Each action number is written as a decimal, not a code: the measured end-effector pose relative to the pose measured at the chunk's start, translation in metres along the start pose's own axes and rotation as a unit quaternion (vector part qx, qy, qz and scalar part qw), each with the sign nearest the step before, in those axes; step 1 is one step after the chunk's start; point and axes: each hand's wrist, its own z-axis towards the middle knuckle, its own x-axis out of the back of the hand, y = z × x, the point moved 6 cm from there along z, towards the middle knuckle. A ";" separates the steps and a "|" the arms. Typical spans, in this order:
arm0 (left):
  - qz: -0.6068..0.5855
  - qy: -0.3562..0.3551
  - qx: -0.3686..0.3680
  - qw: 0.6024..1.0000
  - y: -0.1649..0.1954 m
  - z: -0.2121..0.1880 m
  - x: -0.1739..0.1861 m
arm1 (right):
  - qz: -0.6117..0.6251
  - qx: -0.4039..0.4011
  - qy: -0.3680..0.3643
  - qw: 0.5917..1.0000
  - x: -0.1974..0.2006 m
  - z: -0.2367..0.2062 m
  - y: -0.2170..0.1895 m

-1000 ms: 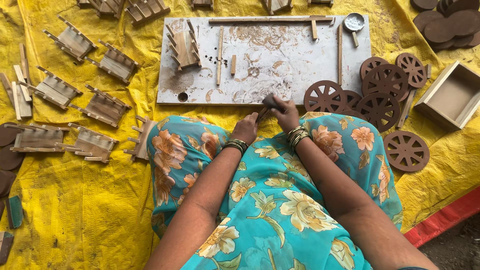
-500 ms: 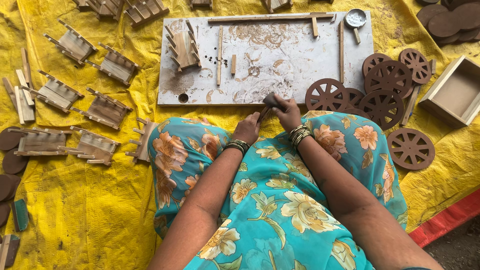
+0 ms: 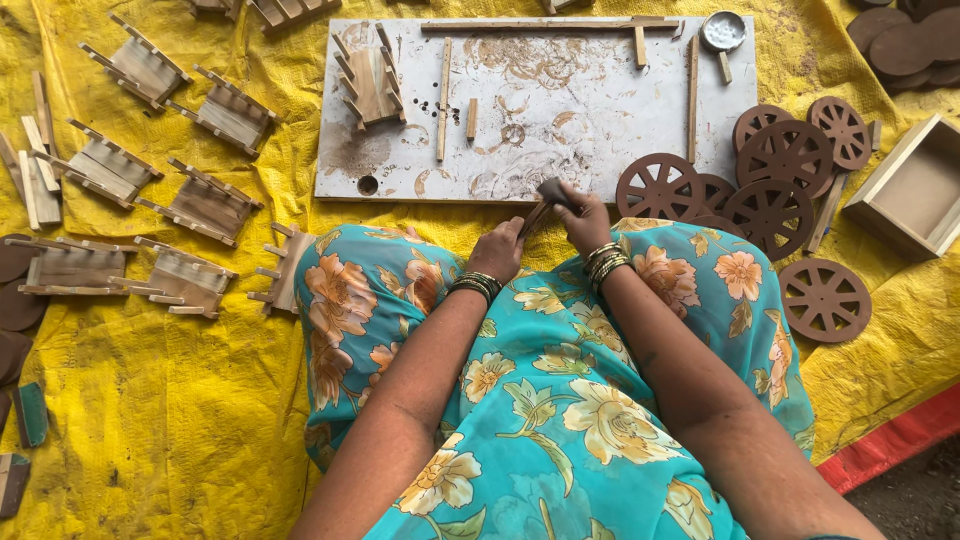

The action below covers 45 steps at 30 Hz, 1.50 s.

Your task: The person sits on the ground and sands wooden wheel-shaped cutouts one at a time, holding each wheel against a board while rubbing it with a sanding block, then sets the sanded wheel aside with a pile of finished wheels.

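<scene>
While both hands are brought together over the lap, a small dark hammer-like tool [image 3: 553,190] is gripped in the right hand [image 3: 585,215], whose fingers are closed round it just at the near edge of the white board [image 3: 560,100]. The left hand [image 3: 497,250] is curled shut beside it, and a thin stick [image 3: 533,220] appears to be pinched in its fingertips, touching the tool; what exactly is held there is too small to tell with certainty.

Much of the work looks done, judging by what lies about. On the yellow sheet [image 3: 150,420] to the left, a number of small wooden cart frames [image 3: 205,205] with side pegs have been laid out, well apart from the hands. One more frame [image 3: 368,82] is resting on the board, near loose sticks [image 3: 443,100] and a small metal dish [image 3: 722,32]. To the right, brown spoked wheels [image 3: 770,185] are piled overlapping one another, with one wheel [image 3: 824,300] lying alone nearer the knee, and an open wooden box [image 3: 915,190] is set just beyond them.

None of the frames can be seen fitted with wheels, so that joining seems still to be left. The piece in hand is judged to be one small part among many being prepared.
</scene>
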 end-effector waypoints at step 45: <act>-0.009 0.235 0.173 0.956 -0.040 0.023 0.103 | 0.272 -0.121 0.071 0.952 0.031 -0.001 0.015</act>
